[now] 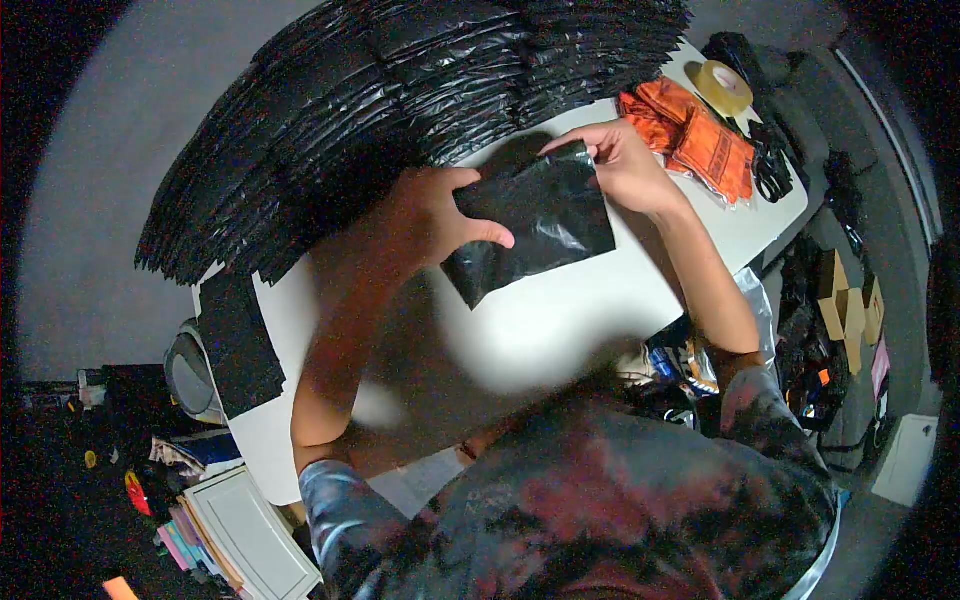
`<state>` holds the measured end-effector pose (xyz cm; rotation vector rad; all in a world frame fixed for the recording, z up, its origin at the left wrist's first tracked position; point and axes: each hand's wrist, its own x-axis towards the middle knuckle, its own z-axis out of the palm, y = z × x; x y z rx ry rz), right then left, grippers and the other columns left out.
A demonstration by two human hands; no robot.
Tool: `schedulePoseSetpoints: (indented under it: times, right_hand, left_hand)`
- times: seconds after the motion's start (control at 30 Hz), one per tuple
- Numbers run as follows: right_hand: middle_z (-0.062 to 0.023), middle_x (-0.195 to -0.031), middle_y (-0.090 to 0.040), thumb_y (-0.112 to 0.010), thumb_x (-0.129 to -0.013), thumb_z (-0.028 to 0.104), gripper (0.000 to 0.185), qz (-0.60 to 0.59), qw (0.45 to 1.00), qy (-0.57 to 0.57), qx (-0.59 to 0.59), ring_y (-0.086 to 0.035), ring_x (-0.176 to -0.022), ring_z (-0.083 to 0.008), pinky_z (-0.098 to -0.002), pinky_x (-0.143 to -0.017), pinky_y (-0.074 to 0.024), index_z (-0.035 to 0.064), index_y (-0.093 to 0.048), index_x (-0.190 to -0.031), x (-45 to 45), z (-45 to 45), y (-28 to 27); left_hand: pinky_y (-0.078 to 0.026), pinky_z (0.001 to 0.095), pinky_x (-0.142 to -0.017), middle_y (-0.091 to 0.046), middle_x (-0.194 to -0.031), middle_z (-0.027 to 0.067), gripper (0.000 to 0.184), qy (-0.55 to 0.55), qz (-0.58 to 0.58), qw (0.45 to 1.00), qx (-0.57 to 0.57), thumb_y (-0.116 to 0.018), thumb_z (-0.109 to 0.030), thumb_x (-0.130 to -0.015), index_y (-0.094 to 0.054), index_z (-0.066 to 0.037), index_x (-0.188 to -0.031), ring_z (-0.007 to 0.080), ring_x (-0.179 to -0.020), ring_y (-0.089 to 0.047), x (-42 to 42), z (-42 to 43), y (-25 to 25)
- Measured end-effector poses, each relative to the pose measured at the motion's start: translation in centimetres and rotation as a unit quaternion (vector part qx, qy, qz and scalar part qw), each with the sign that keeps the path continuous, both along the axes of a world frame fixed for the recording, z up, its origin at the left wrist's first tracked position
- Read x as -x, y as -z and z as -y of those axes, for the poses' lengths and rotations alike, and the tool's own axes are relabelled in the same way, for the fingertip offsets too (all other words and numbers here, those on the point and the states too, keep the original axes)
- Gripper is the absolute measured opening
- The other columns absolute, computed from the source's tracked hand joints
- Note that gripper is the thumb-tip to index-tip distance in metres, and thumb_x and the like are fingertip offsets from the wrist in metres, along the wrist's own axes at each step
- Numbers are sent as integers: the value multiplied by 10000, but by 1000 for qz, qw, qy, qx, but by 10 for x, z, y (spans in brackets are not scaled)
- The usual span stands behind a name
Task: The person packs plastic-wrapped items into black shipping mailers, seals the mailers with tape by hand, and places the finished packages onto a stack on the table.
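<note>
A folded black plastic bag (545, 225), glossy and roughly square, is held up over the white table between my two hands. My left hand (440, 215) grips its left edge, the thumb lying across the front face and part of the fingers out of sight behind it. At the upper right corner, my right hand (625, 165) pinches the bag between thumb and fingers. Just beyond my hands rise long stacks of similar black bags (450, 90), packed tightly in rows.
Orange packets (705, 145) in clear wrap lie at the right end of the white table (520, 340), beside a roll of tape (723, 88) and a black cable (772, 170). A flat black piece (240, 340) rests at the left edge. Cardboard (845, 305) stands off to the right.
</note>
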<state>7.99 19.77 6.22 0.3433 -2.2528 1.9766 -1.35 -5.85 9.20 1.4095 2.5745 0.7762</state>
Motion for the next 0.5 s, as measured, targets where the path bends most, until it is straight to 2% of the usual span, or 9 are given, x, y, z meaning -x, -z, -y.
schedulePoseSetpoints:
  times: [0.1, 0.13, 0.2, 0.23, 0.3, 0.33, 0.43, 0.47, 0.5]
  right_hand:
    - [-44, -966, -765, -707, -922, 1, 243, 32, 999, 31, 22, -683, -834, -77, -249, -771, -564, -28, -731, -1162, 2, 5, 11]
    - [-41, -958, -765, -715, -922, 11, 234, 48, 998, 43, -20, -681, -829, -79, -248, -764, -561, -25, -738, -1152, 4, 4, 13]
    - [-36, -967, -764, -735, -905, 12, 222, 54, 998, 27, -2, -678, -836, -80, -246, -772, -557, -16, -749, -1125, 3, 1, 12]
    - [-30, -977, -764, -755, -888, 12, 210, 60, 998, 10, 17, -675, -843, -80, -245, -780, -552, -7, -760, -1097, 3, 1, 10]
    - [-32, -946, -763, -740, -899, 9, 215, 67, 997, 30, -7, -674, -820, -75, -240, -751, -550, -7, -757, -1113, 1, 4, 6]
    - [-34, -915, -763, -725, -910, 6, 221, 72, 996, 52, -30, -673, -798, -70, -236, -722, -549, -7, -754, -1129, 0, 5, 6]
    - [-40, -898, -763, -731, -895, -17, 218, 31, 998, 44, -22, -674, -783, -73, -245, -716, -554, -13, -759, -1110, 1, 9, 5]
    - [-49, -991, -761, -727, -891, -34, 302, 122, 988, 45, -79, -676, -847, -79, -249, -788, -553, -21, -720, -1193, -4, 5, -5]
    - [-49, -991, -761, -727, -891, -34, 302, 122, 988, 40, -82, -676, -847, -79, -249, -788, -553, -21, -720, -1193, -3, 3, -3]
  left_hand:
    - [-576, 423, -780, -735, -901, 220, 729, 18, -52, 998, -31, -962, -494, -543, -734, 0, -1028, 366, -849, -738, -3, 0, 11]
    - [-576, 423, -780, -735, -901, 220, 729, 18, -51, 998, -31, -962, -494, -543, -734, 0, -1028, 366, -849, -738, -6, 0, 10]
    - [-564, 389, -895, -757, -948, 182, 684, 5, 19, 1000, -9, -941, -484, -626, -738, -1, -1066, 312, -955, -741, -11, -3, 6]
    - [-564, 389, -895, -757, -948, 182, 684, 2, 20, 1000, -10, -941, -484, -626, -738, -1, -1066, 312, -955, -741, -8, -3, 7]
    - [-552, 403, -725, -722, -812, 198, 545, 78, 163, 983, -1, -804, -536, -803, -738, -23, -977, 344, -773, -731, 0, -4, 9]
    - [-552, 403, -725, -722, -812, 198, 545, 75, 164, 984, -3, -804, -536, -803, -738, -23, -977, 344, -773, -731, 2, -4, 10]
    - [-530, 400, -698, -713, -782, 190, 478, 26, 217, 976, 26, -681, -510, -936, -740, -36, -915, 338, -726, -714, 6, -6, 14]
    - [-519, 401, -684, -706, -765, 187, 470, 28, 202, 979, 12, -671, -494, -951, -736, -32, -891, 321, -694, -697, 7, -6, 15]
    - [-508, 401, -671, -699, -749, 183, 465, 31, 187, 982, -2, -662, -479, -965, -732, -29, -867, 303, -662, -680, 8, -7, 16]
